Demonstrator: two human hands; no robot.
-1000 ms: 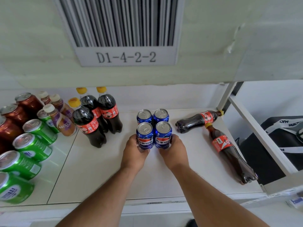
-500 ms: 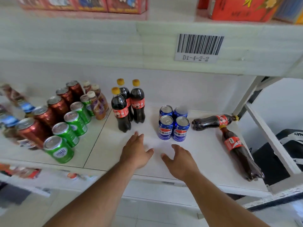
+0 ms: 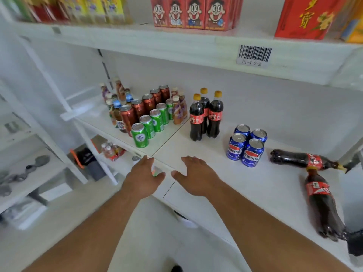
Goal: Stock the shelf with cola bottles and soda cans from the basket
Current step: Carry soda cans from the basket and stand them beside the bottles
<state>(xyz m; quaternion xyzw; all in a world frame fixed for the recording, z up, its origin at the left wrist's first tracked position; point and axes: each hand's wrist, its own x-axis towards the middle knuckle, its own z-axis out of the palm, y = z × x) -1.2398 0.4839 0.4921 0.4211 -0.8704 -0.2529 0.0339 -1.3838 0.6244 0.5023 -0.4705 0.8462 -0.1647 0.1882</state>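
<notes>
Four blue soda cans [image 3: 247, 146] stand in a tight two-by-two block on the white shelf [image 3: 225, 179]. Three cola bottles [image 3: 206, 116] stand upright to their left, yellow caps up, and two more cola bottles lie flat at the right end: one [image 3: 303, 160] crosswise, one [image 3: 324, 205] pointing toward the front edge. Green cans [image 3: 151, 124], five countable, line up beside a row of red-brown cans [image 3: 145, 107], five as well. No basket in sight. Both hands are empty: the left hand [image 3: 143, 178] hovers over the shelf's front edge, fingers relaxed; the right hand [image 3: 196, 176] is spread flat just above the board. Half a second ago they were nearer the blue cans; now they've pulled back and leftward.
</notes>
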